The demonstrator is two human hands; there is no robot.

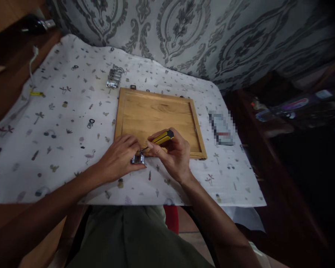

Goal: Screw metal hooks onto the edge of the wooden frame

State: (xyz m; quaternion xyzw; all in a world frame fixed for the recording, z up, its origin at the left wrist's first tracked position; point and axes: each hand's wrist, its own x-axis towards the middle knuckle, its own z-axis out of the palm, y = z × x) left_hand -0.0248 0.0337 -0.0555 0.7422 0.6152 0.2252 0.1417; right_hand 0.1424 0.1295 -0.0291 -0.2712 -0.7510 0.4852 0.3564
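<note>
A framed wooden panel [159, 115] lies flat on the cloth-covered table. At its near edge, left of the middle, sits a small shiny metal fitting [140, 159], perhaps a hinge. My left hand [121, 154] is closed against the panel's edge, with fingers and thumb around the fitting. My right hand [174, 152] grips a screwdriver [163, 137] by its yellow and black handle. The screwdriver's shaft slants down to the left, and its tip is at the fitting. A screw under the tip is too small to make out.
Several similar metal fittings [115, 77] stand in a row beyond the panel's far left corner. A blurred-out flat object [222, 129] lies right of the panel. A pale cord [31, 67] and a yellow item [37, 93] are at the left. A patterned curtain [181, 26] hangs behind the table.
</note>
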